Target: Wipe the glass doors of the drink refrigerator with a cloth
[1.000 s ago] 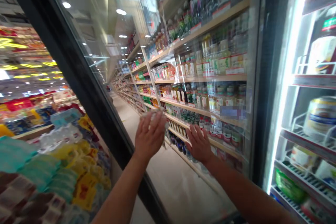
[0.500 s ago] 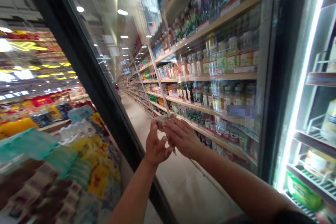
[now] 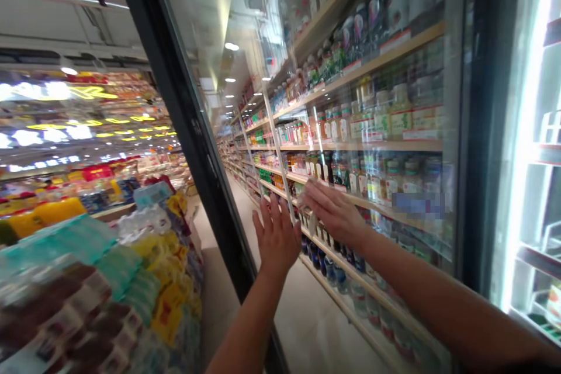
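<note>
The glass door [image 3: 333, 70] of a lit cooler stands swung open, its long axis upright and its black frame edge [image 3: 193, 128] slanting from the top of the view down toward the person. Both hands are at the pane, right of that edge. The left hand [image 3: 277, 237] is spread wide, fingers up, palm toward the glass and holding nothing. The right hand [image 3: 333, 211] lies flat with fingers pointing left, pressing a small pale cloth or wipe [image 3: 308, 205] to the pane — only a whitish scrap shows under the fingers, too blurred to tell its make. Half a second ago the two hands met around that scrap low on the glass; now they are apart, the left one empty and opened out, the right one higher and further right of the frame edge with the scrap beneath it. The view has also tilted upward. Through the pane, store shelves [image 3: 372, 146] of bottles run away down an aisle; left of the frame edge lie heaps of packaged goods [image 3: 131, 269]. Shelf labels are blurred — no brand or writing can be read. At the far right, the cooler's bright light strip [image 3: 523, 128] glows.
</note>
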The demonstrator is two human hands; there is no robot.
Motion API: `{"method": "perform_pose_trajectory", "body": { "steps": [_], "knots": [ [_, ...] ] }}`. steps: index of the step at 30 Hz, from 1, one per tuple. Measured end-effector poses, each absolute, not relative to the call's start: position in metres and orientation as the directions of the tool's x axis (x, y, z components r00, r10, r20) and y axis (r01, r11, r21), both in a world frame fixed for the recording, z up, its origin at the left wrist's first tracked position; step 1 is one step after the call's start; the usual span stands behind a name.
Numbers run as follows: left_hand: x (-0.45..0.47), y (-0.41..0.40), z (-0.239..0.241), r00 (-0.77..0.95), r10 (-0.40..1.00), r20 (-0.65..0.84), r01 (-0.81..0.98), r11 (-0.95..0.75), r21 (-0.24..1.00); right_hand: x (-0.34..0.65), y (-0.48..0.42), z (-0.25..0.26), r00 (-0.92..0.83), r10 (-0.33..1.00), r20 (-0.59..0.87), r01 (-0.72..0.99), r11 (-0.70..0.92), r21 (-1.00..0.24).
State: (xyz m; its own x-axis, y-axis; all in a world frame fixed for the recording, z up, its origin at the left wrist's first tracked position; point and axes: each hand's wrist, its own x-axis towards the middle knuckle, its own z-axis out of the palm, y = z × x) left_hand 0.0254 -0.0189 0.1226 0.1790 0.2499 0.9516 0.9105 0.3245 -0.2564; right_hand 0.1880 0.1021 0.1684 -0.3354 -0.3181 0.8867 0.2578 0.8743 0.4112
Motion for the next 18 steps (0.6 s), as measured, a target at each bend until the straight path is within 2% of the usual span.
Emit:
{"method": "perform_pose_trajectory", "body": {
  "steps": [2,5,6,7,10,11,12,13,14,16,17,18],
  "knots": [
    [0.026,-0.017,0.123,0.152,0.264,0.953,0.909,0.341,-0.239,0.199,0.116,0.182,-0.291,-0.245,0.925,0.349,0.873,0.341],
    [0.027,-0.015,0.123,0.159,0.248,0.956,0.907,0.346,-0.241,0.209,0.126,0.191,-0.149,-0.104,0.983,0.471,0.867,0.163],
    [0.027,-0.015,0.122,0.169,0.241,0.956,0.905,0.347,-0.247,0.210,0.126,0.187,-0.146,-0.088,0.985,0.484,0.862,0.149],
    [0.027,-0.015,0.122,0.178,0.239,0.955,0.903,0.345,-0.255,0.210,0.125,0.179,-0.187,-0.103,0.977,0.483,0.856,0.183],
    [0.026,-0.015,0.122,0.183,0.249,0.951,0.912,0.319,-0.259,0.212,0.123,0.155,-0.461,-0.241,0.854,0.401,0.802,0.443],
    [0.026,-0.015,0.122,0.179,0.253,0.951,0.918,0.305,-0.254,0.216,0.126,0.153,-0.525,-0.265,0.809,0.375,0.781,0.500],
    [0.027,-0.014,0.122,0.175,0.254,0.951,0.923,0.295,-0.248,0.221,0.132,0.156,-0.540,-0.255,0.802,0.383,0.774,0.504],
    [0.027,-0.014,0.122,0.172,0.253,0.952,0.924,0.292,-0.245,0.226,0.138,0.163,-0.500,-0.210,0.840,0.429,0.783,0.451],
    [0.027,-0.014,0.123,0.173,0.249,0.953,0.923,0.297,-0.245,0.232,0.146,0.173,-0.402,-0.144,0.904,0.495,0.797,0.347],
    [0.027,-0.014,0.123,0.181,0.242,0.953,0.912,0.321,-0.254,0.240,0.156,0.195,-0.131,-0.013,0.991,0.588,0.804,0.089],
    [0.028,-0.014,0.123,0.185,0.239,0.953,0.907,0.333,-0.259,0.241,0.157,0.204,-0.039,0.019,0.999,0.602,0.798,0.008],
    [0.028,-0.014,0.123,0.187,0.239,0.953,0.903,0.340,-0.263,0.240,0.156,0.211,-0.025,0.019,1.000,0.606,0.796,0.000]
  ]
}}
